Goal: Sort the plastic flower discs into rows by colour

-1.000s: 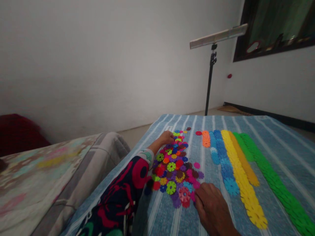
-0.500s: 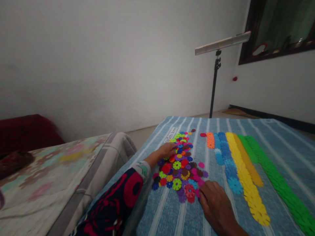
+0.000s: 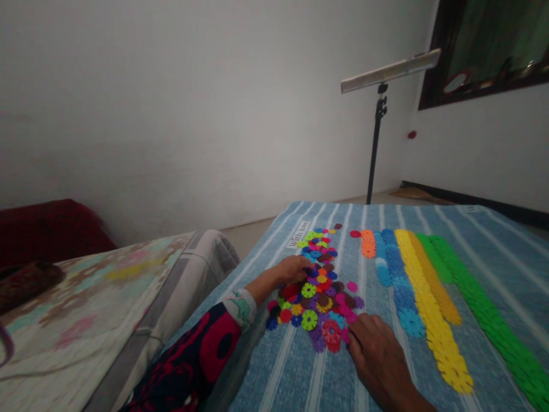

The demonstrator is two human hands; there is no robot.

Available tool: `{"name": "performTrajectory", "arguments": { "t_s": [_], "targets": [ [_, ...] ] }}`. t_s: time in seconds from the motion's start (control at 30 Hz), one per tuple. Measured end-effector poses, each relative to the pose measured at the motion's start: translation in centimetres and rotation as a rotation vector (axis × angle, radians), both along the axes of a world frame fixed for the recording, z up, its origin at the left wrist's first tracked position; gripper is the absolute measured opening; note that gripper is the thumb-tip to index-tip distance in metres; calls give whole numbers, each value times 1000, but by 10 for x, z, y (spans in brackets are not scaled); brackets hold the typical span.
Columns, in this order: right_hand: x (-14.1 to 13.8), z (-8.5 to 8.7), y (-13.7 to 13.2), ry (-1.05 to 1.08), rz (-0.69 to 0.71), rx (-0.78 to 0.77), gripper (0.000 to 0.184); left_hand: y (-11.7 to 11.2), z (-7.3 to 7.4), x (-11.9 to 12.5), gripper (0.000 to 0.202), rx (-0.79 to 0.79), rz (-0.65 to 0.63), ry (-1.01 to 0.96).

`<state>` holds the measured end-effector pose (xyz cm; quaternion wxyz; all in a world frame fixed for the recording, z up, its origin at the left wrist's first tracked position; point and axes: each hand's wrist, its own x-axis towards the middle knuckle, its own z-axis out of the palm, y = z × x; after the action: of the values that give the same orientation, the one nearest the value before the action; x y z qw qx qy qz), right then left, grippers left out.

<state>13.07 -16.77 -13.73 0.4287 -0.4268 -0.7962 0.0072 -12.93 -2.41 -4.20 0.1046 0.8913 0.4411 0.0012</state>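
Observation:
A heap of colourful notched plastic discs [image 3: 309, 319] lies on the blue striped cloth [image 3: 295, 372]. My left hand [image 3: 294, 269] reaches over the heap's left side with fingers bent down and together among the discs; whatever they pinch is hidden. At the heap's near right edge rests my right hand [image 3: 380, 355], its fingers curled closed beside pink discs [image 3: 348, 316]. I cannot make out what it holds. To the right, discs lie in overlapping rows by colour: orange [image 3: 368, 245], blue [image 3: 401, 286], yellow [image 3: 429, 312], darker yellow [image 3: 440, 286] and green [image 3: 484, 309].
A single red disc [image 3: 355, 234] lies left of the orange row. Left of the table is a bed or padded surface with a patterned cover [image 3: 107, 297]. A black stand [image 3: 374, 149] with a flat panel [image 3: 390, 71] rises behind the table, near the wall.
My left hand has shifted slightly right and nearer over the heap, uncovering discs at its far end. My right hand stays almost where it was. The view has moved a little.

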Motion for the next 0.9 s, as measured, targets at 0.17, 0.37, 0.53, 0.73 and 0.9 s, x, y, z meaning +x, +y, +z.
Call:
{"name": "performTrajectory", "arguments": {
  "t_s": [0.17, 0.37, 0.53, 0.73, 0.9],
  "targets": [
    [0, 3, -1, 0, -9, 5, 20, 1, 7, -8, 22, -12, 147, -32],
    [1, 5, -1, -22, -13, 6, 21, 10, 4, -15, 25, 70, 312, -134],
    [1, 3, -1, -28, -19, -10, 20, 24, 0, -20, 22, 116, 428, -227],
    [5, -1, 2, -50, -6, -30, 17, 29, -3, -22, 28, 126, 497, -233],
    [8, -2, 4, -85, 23, 4, 15, 19, 5, -25, 28, 70, 563, -112]
  ]
}}
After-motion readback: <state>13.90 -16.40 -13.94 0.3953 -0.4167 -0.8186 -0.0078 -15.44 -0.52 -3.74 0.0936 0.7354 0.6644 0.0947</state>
